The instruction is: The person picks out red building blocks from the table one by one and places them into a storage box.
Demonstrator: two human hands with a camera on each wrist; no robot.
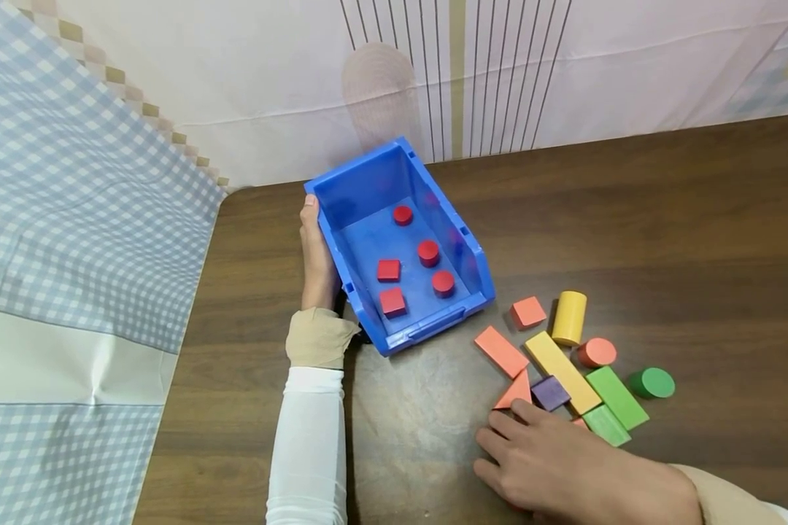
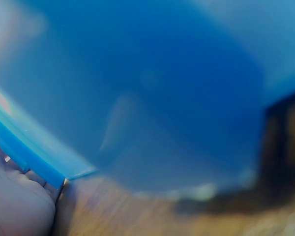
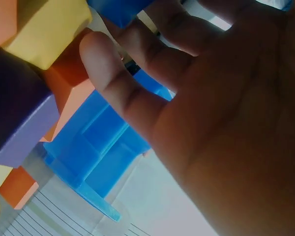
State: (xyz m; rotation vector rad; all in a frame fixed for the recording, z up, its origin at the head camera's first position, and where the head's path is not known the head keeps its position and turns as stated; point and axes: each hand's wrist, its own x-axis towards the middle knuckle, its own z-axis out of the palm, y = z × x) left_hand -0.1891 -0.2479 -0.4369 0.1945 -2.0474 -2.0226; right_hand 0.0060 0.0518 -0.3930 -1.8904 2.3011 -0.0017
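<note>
A blue plastic bin (image 1: 374, 219) sits at an angle with red cylinders (image 1: 428, 253) and red square blocks (image 1: 392, 301) on its floor. My left hand (image 1: 317, 262) holds the bin's left side, its fingers partly hidden. The bin's wall (image 2: 152, 98) fills most of the left wrist view. Low on the right, my right hand (image 1: 551, 463) hovers palm-down over the blocks, fingers loosely extended. Its fingertips are beside an orange triangle (image 1: 516, 390) and a purple block (image 1: 550, 392). In the right wrist view a dark blue piece (image 3: 119, 11) shows by the fingers.
Right of the bin lie an orange cube (image 1: 528, 312), an orange rectangular block (image 1: 501, 351), a yellow cylinder (image 1: 570, 318), a long yellow block (image 1: 562, 372), an orange cylinder (image 1: 597, 352), green blocks (image 1: 617, 397) and a green cylinder (image 1: 653, 383). A patterned cloth (image 1: 269, 73) hangs behind the table.
</note>
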